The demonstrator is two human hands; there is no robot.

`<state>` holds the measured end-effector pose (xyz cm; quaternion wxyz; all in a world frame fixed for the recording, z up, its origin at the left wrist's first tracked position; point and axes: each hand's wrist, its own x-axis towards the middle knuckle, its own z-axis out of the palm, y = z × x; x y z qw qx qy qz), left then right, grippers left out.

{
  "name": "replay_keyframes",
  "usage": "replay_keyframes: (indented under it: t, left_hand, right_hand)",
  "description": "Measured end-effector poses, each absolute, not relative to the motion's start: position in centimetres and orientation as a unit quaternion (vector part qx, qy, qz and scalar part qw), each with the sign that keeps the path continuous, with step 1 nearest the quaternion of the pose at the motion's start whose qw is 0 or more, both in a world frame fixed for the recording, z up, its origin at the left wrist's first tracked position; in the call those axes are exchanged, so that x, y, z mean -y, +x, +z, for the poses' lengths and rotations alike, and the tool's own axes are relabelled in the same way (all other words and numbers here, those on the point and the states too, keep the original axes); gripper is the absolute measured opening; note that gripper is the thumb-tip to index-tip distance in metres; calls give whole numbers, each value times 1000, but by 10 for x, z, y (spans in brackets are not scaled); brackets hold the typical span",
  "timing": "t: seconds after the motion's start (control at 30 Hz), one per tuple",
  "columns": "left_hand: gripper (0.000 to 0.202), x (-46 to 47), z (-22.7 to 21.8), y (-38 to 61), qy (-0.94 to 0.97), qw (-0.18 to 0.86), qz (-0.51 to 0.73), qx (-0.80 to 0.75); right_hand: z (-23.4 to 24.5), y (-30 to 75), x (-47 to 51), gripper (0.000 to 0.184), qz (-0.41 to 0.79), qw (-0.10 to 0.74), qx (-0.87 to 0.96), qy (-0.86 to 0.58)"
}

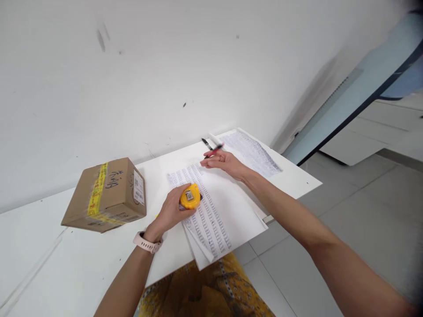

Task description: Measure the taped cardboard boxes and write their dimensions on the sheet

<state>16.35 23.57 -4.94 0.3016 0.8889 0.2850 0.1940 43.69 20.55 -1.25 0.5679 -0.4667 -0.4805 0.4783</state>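
My left hand (172,206) is closed around a yellow tape measure (191,196), which rests over a stack of paper sheets (236,213). Rows of blue handwriting cover the left part of the top sheet, and its lower left corner curls up. Above the sheets' far end, my right hand (225,163) has its fingers bent around a red and black pen (214,152). Just beyond that hand lies a black marker (206,143) beside a small white object (214,140).
A taped cardboard box (114,193) with a label stands on the white table (168,158), left of my left hand. Another sheet (253,152) covered in writing lies at the far right. The wall (165,66) borders the table's back. Tiled floor (350,215) shows at right.
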Motion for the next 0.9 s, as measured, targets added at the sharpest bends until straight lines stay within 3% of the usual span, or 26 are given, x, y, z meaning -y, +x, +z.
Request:
replay_keyframes:
  t: [0.07, 0.2, 0.4, 0.7, 0.9]
  left_hand:
    - [69, -235, -50, 164, 888, 304, 202, -279]
    - [69, -232, -50, 162, 889, 309, 200, -271]
    - [78, -236, -51, 157, 902, 321, 156, -242]
    - [93, -240, -46, 152, 914, 318, 109, -226]
    - [93, -241, -47, 152, 914, 321, 100, -229]
  right_hand:
    - [-22, 425, -211, 26, 419, 563, 491, -515]
    - [-46, 408, -223, 36, 333, 558, 475, -593]
    - [-63, 408, -225, 28, 393, 588, 453, -543]
    - [-59, 411, -219, 19, 307, 525, 505, -613]
    - [-59, 410, -217, 28, 269, 510, 499, -647]
